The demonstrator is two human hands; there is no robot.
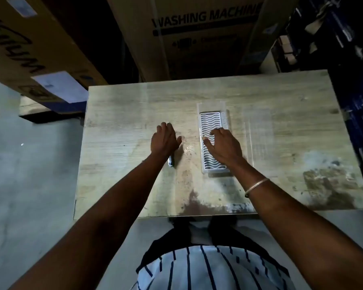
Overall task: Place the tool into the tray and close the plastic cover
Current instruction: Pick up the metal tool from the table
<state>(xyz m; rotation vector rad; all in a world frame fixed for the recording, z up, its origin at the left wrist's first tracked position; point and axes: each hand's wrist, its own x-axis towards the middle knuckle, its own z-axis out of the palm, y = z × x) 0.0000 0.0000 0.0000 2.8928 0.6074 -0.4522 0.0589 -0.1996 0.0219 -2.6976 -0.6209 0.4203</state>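
Note:
A clear plastic tray (213, 107) with a white wavy insert (210, 122) lies lengthwise on the wooden table (122, 114). Its transparent cover (260, 132) lies open flat to the tray's right. My right hand (223, 145) rests palm down on the middle of the insert with its fingers spread. My left hand (165, 139) is on the table to the left of the tray, fingers curled down over a slim tool (170, 162). Only the tool's near silvery end shows, below the wrist; the rest is hidden under the hand.
Large cardboard boxes (197, 34) stand behind the table's far edge, and another box (29, 49) is at the far left. Dark blue stacked goods (352, 59) line the right side. The table's near right surface has worn, stained patches (327, 181). Grey floor (29, 174) lies to the left.

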